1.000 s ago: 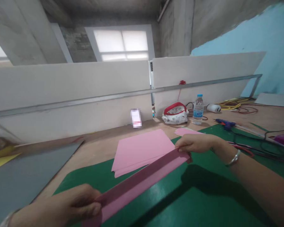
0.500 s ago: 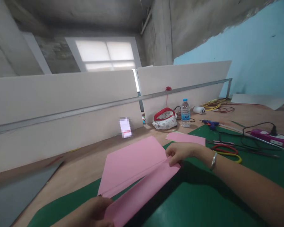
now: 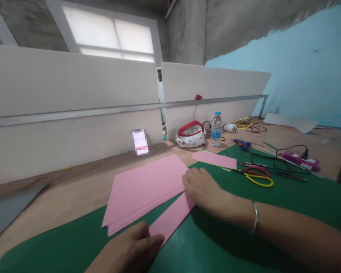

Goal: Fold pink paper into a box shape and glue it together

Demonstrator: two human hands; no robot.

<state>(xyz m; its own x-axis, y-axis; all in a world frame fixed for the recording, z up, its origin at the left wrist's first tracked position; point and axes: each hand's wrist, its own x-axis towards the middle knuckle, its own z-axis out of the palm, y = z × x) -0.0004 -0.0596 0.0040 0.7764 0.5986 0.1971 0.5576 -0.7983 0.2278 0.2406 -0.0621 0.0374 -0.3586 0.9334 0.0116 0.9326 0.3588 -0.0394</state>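
A narrow strip of folded pink paper [image 3: 172,219] slants across the green cutting mat [image 3: 62,239]. My left hand [image 3: 130,242] grips its near left end, thumb on top and fingers partly hidden beneath. At the far right end, my right hand [image 3: 203,189] has its fingers curled together and pressed on the paper; its thumb is hidden. Just behind the strip lie several pink sheets [image 3: 147,189], loosely stacked, their right corner close to my right fingers. A smaller pink paper piece [image 3: 216,159] rests beyond my right hand.
Scissors [image 3: 260,177] with red and yellow handles lie right of the small piece. Behind them are a blue glue gun [image 3: 242,143] and a purple power strip [image 3: 300,160] with cords. A water bottle [image 3: 216,131] and a white-and-red pouch [image 3: 191,135] stand at the back.
The pink paper, lifted and loosely bent before, is now a flatter, narrower strip on the mat. My right hand has turned knuckles-up and pressed down. The view has tilted lower.
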